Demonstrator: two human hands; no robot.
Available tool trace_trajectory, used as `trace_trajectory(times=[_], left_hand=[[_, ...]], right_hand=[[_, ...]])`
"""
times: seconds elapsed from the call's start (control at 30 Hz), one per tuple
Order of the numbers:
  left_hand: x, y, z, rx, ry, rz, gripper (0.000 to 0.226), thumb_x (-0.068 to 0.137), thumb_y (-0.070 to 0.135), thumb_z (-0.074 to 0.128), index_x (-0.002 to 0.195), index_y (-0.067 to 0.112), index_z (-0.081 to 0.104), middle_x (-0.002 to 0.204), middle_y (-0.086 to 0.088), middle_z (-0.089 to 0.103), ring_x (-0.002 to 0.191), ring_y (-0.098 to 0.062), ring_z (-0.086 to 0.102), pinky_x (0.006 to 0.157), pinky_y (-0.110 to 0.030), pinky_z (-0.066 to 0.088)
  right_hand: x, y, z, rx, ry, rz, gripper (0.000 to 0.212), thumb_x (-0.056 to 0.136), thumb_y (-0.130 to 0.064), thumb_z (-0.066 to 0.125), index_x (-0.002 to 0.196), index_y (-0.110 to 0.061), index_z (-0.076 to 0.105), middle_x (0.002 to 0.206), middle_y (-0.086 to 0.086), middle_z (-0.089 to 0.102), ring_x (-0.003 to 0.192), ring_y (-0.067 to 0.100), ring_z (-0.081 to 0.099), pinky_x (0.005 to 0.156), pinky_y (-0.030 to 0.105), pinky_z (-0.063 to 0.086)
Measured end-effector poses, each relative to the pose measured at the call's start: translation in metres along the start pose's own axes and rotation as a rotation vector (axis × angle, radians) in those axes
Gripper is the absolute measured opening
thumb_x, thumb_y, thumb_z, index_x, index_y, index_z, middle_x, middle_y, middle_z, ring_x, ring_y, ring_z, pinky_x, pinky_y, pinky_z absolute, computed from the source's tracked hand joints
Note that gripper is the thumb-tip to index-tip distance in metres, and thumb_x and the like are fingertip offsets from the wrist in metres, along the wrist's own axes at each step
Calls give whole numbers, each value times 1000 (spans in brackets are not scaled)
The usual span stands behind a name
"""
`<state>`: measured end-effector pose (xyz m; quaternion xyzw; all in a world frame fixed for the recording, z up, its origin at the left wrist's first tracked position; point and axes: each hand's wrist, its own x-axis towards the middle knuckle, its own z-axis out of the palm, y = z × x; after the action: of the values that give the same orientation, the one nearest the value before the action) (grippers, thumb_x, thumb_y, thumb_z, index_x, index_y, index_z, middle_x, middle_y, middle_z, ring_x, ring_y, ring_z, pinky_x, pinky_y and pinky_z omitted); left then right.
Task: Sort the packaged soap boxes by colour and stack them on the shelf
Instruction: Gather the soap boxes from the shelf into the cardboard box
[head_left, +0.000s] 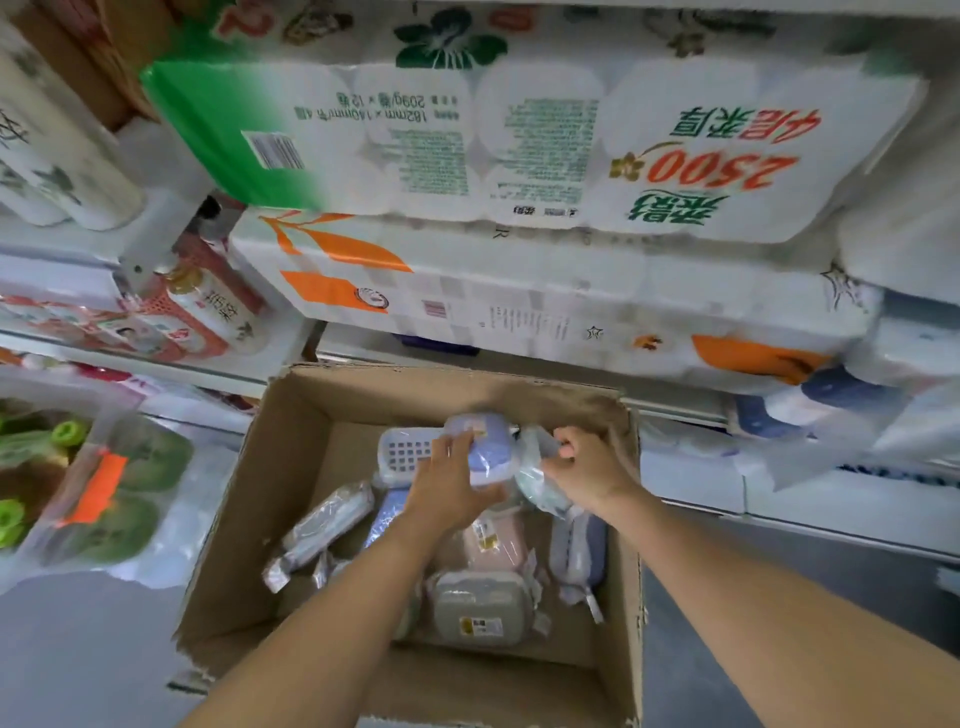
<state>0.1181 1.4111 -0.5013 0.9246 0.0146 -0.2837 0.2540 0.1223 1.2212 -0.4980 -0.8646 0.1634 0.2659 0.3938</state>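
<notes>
Left hand: the left hand (451, 480) is down in the carton (291, 519), with its fingers curled round a purple box (480, 447) in a clear wrap.
Right hand: the right hand (587, 467) is just beside it at 3 o'clock, pinching a green box (537, 480) in a crinkly bag.
Purple box: it is held up near the back wall of the carton, at 12 o'clock, and it touches the green box.
Other boxes: a grey box (480, 605) lies at 6 o'clock, under the arms. A pink box (493, 538) lies just behind it. One more purple box (582, 553) lies at 4 o'clock. A wrapped box (322, 525) lies tilted at 9 o'clock.
Basket: a pale basket (402, 452) with little holes sits at 11 o'clock, touching the left hand.
Shelf: the shelf (831, 519) runs behind the carton, at 2 o'clock.
Above: big packs of paper rolls (519, 156) are stacked high at 12 o'clock.
</notes>
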Motion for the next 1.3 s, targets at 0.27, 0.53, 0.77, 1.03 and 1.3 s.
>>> trace_trajectory(times=[0.27,0.53,0.77,1.03,1.3], left_hand=[[-72,85,-58,317,182,236,84,88,61,56,154,24,19,161,0,21,147,-23,18,119,-40,21],[-202,249,-74,365,633,557,81,83,71,34,141,16,50,143,-7,52,134,-31,46,108,-55,38],[-306,415,-25,332,793,915,70,89,64,41,138,15,52,136,-4,56,122,-27,52,101,-45,41],[-373,583,55,300,800,1212,73,89,66,39,145,18,43,143,-3,50,127,-26,48,103,-44,38],[-392,734,118,396,775,1357,75,88,70,33,145,20,41,147,-6,45,129,-28,46,103,-44,38]], right_hand=[[-97,-14,-102,-206,70,-246,60,98,-40,50,151,-24,28,150,1,41,136,23,42,107,37,38],[-259,18,-244,-522,557,-510,60,92,-52,46,145,-23,40,143,1,48,125,27,49,98,43,42],[-404,123,-374,-571,994,-542,56,89,-50,42,131,-16,53,128,5,59,109,29,60,78,44,52],[-519,245,-490,-621,1287,-358,70,85,-59,40,140,-15,46,143,11,45,130,32,43,97,47,42],[-580,348,-596,-571,1376,-196,68,93,-57,46,150,-23,31,156,6,29,142,26,26,111,46,27]])
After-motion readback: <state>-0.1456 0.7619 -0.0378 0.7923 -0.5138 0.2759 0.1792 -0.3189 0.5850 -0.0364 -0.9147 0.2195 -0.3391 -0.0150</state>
